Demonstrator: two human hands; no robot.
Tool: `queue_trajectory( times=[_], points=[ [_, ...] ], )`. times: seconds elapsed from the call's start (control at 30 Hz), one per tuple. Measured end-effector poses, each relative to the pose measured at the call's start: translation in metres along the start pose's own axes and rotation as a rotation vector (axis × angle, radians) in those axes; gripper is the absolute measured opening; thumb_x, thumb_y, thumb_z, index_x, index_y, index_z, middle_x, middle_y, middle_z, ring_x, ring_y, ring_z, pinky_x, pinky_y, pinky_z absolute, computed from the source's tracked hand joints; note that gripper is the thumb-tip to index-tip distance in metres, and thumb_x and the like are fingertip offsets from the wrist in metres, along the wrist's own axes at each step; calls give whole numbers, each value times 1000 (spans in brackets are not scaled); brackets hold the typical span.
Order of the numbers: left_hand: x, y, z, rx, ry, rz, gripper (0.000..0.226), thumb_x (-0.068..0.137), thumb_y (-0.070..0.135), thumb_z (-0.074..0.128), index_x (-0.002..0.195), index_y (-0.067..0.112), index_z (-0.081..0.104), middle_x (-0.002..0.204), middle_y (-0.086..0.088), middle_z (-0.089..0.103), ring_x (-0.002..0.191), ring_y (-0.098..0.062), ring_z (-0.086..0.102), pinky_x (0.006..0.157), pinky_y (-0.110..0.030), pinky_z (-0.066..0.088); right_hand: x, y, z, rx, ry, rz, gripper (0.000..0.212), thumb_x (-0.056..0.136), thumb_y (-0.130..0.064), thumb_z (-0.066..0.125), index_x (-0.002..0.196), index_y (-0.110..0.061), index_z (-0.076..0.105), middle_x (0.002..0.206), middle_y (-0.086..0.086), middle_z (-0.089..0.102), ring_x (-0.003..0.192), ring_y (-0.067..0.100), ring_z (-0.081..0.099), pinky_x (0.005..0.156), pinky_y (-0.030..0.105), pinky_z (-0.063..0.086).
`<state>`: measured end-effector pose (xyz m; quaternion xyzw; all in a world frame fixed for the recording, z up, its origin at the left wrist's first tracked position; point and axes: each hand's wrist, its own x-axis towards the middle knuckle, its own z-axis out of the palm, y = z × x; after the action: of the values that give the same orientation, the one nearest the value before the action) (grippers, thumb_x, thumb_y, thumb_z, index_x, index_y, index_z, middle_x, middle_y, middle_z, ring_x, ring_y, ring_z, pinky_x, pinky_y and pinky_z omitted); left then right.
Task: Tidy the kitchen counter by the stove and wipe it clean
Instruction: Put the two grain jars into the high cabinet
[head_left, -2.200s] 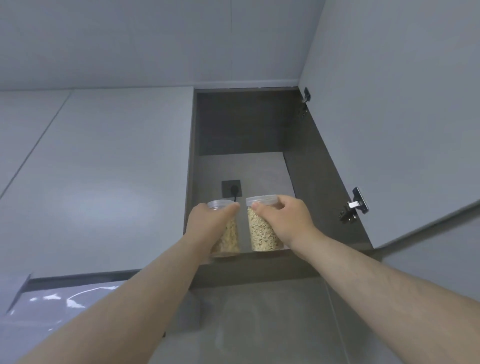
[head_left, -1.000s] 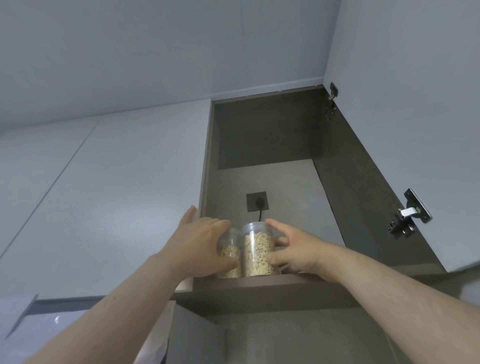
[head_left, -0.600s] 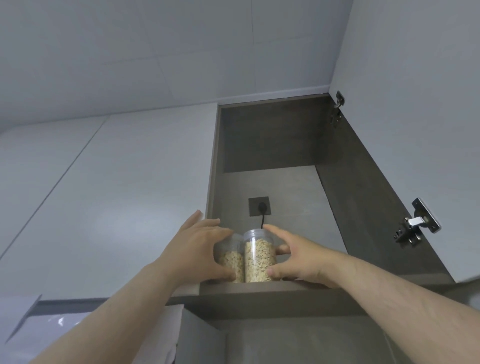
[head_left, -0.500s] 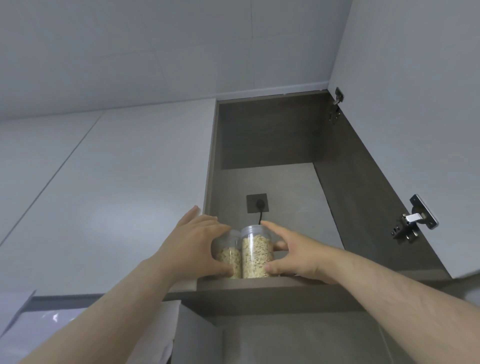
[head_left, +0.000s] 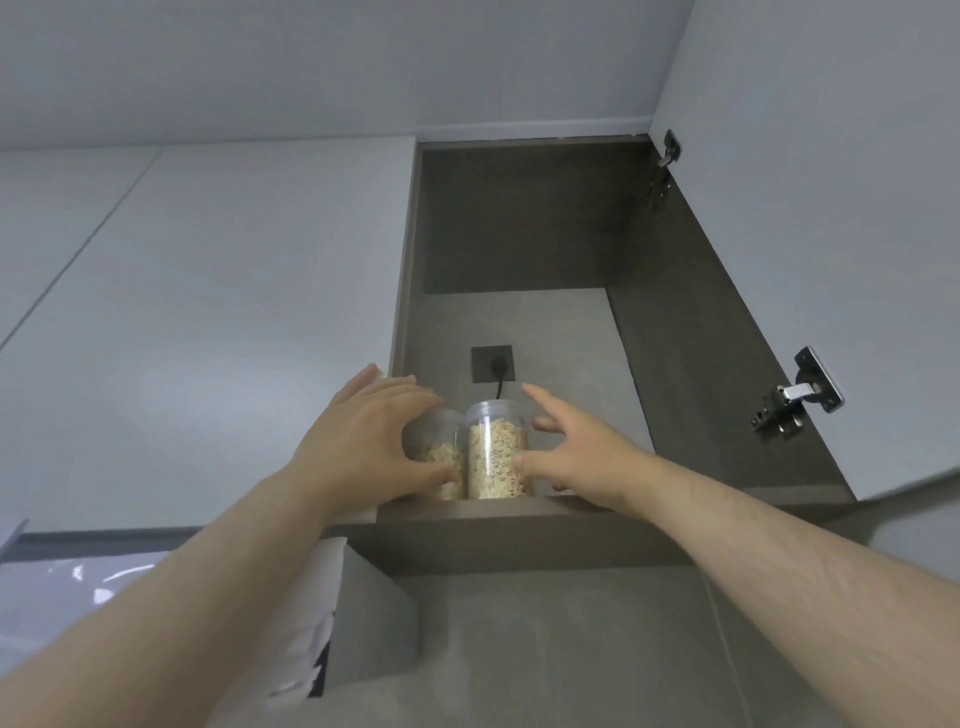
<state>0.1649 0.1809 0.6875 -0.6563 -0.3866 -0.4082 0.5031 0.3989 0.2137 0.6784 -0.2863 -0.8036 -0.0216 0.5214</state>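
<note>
Two clear plastic jars of oat flakes stand side by side at the front edge of the shelf (head_left: 519, 514) in an open wall cupboard. My left hand (head_left: 363, 436) wraps the left jar (head_left: 441, 447), fingers over its far side and thumb low on its front. My right hand (head_left: 576, 457) sits beside the right jar (head_left: 496, 457), which is fuller. Its fingers are spread and fairly straight. Only the thumb tip touches the jar's side.
The cupboard door (head_left: 831, 208) hangs open on the right, with a metal hinge (head_left: 795, 400) sticking out. A dark socket (head_left: 492, 364) with a plugged-in cable sits on the back wall just behind the jars. Closed white doors (head_left: 208, 312) fill the left.
Both jars were set down on the shelf and pushed together. Since half a second ago my right hand's fingers have lifted off the right jar and spread; my left hand stays around its jar.
</note>
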Motion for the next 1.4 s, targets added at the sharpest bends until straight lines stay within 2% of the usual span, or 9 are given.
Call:
queue_trajectory(
  times=[0.1, 0.27, 0.47, 0.57, 0.73, 0.9, 1.03, 1.2, 1.4],
  points=[
    [-7, 10, -7, -218, 57, -70, 63, 78, 61, 58, 132, 28, 52, 134, 12, 53, 129, -8, 41, 113, -31, 21, -17, -3, 5, -137, 175, -62, 58, 92, -33, 62, 144, -34, 36, 140, -6, 47, 117, 12, 51, 96, 30, 45],
    [-41, 55, -23, -525, 214, -109, 33, 86, 39, 63, 118, 29, 63, 111, 19, 58, 103, 0, 50, 76, -10, 36, -84, 6, 24, -349, 320, -192, 42, 91, -25, 56, 133, -22, 51, 129, -14, 51, 115, 0, 43, 99, 18, 35],
    [-111, 126, -23, -894, 145, -156, 34, 73, 47, 63, 106, 38, 67, 106, 19, 67, 103, 3, 61, 89, -21, 49, -219, 30, 31, -153, 271, -10, 33, 83, -22, 56, 112, -38, 54, 110, -28, 58, 111, -3, 56, 90, 10, 44],
    [-150, 159, -17, -1039, 101, -179, 38, 76, 45, 63, 112, 35, 63, 111, 20, 64, 105, 6, 60, 91, -12, 47, -293, 37, 31, -60, 272, 142, 30, 80, -25, 55, 105, -41, 55, 110, -27, 59, 109, -6, 56, 86, 8, 44],
    [-233, 224, 7, -1142, -134, -224, 29, 78, 48, 59, 106, 45, 65, 114, 22, 64, 106, -1, 61, 97, -21, 47, -411, 48, 23, 128, 262, 435, 32, 79, -15, 59, 101, -38, 59, 112, -15, 66, 108, -4, 59, 81, 10, 47],
    [-327, 310, 25, -1341, -442, -525, 37, 68, 54, 63, 104, 46, 61, 115, 21, 64, 103, 2, 62, 90, -22, 49, -526, 60, 23, 142, 187, 742, 44, 89, 1, 60, 100, -41, 58, 116, -15, 65, 108, -7, 58, 84, 9, 45],
    [-410, 374, 27, -1366, -629, -686, 25, 72, 34, 66, 93, 49, 65, 103, 19, 70, 98, 0, 65, 89, -15, 50, -604, 64, 34, 112, 168, 920, 42, 82, -11, 63, 93, -52, 64, 110, -16, 69, 106, -3, 62, 88, 22, 50],
    [-496, 422, 20, -1344, -803, -845, 37, 80, 5, 73, 84, 41, 66, 89, 11, 72, 84, 4, 65, 80, -10, 50, -672, 60, 49, 172, 54, 1092, 43, 89, -2, 59, 99, -43, 59, 117, -13, 64, 110, -3, 58, 83, 11, 46],
    [-578, 468, 24, -1424, -1041, -981, 17, 72, 29, 75, 82, 42, 71, 94, 28, 68, 87, 6, 63, 81, -17, 50, -737, 68, 76, 177, -43, 1265, 36, 88, -11, 64, 100, -44, 56, 114, -19, 62, 108, -8, 56, 83, 6, 44]
  ],
)
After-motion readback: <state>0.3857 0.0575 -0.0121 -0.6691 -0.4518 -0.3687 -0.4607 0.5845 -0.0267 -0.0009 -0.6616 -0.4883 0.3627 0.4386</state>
